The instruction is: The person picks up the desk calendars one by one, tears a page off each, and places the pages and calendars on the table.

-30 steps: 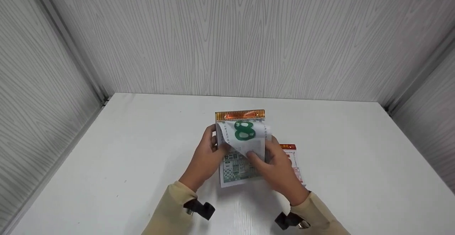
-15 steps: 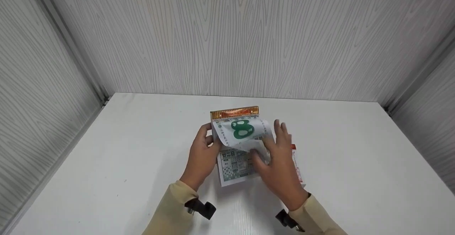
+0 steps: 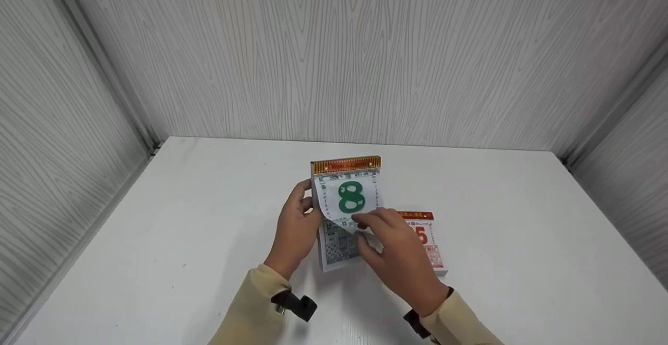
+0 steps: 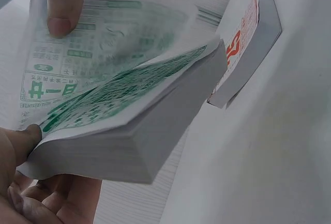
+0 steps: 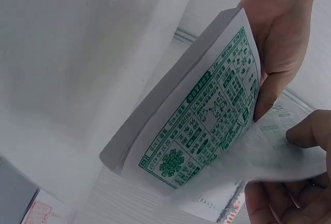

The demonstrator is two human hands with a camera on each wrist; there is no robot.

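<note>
- Your right hand has come back onto the paper: half a second ago its fingers were spread and lifted off to the side, and now thumb and fingertips pinch the lower edge of the top leaf and curl it upward.
- The leaf lies flatter than it did a second ago, when it was bent well over – so the green "8" now reads squarely, and the page beneath shows only at its lower part.
- Your left hand has stayed put, fingers and thumb curled round the left edge of the tear-off calendar, which rests on the white table near its middle, slightly turned.
- The second pad, just right of your right hand, is more exposed now; a red "5" shows, with a digit before it hidden by the hand.
- Writing: the big green "8", green characters in the left wrist view, and a grid of green print too small to read. The gold-and-red header strip is illegible.
</note>
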